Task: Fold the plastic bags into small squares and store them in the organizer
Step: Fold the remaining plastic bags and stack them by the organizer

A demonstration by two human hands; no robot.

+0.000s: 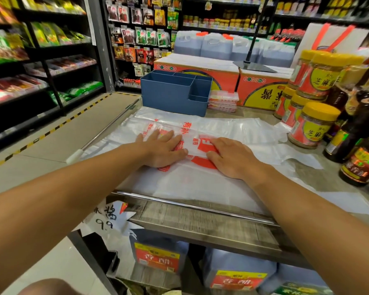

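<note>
- The left hand lies palm-down on the plastic bag, fingers straight and close together, pressing it flat against the counter.
- The right hand lies flat just beside it at 3 o'clock, fingers straight and pointing toward the left hand, pressing the same bag; the fingertips of the two hands are nearly touching over the red print.
- The bag is translucent white with red lettering, spread across the counter, its near edge running to the metal rail at 6 o'clock from the hands.
- More translucent bags lie flat under and beyond it, toward 12 and 2 o'clock.
- The blue organizer stands upright at 12 o'clock from the hands, apart from them, its compartments open at the top; what is inside cannot be told.
- A small stack of folded bags sits touching the organizer's right side.
- Yellow-lidded jars stand at 3 o'clock, with dark bottles beyond them.
- Red cartons sit behind the organizer, at 1 o'clock.
</note>
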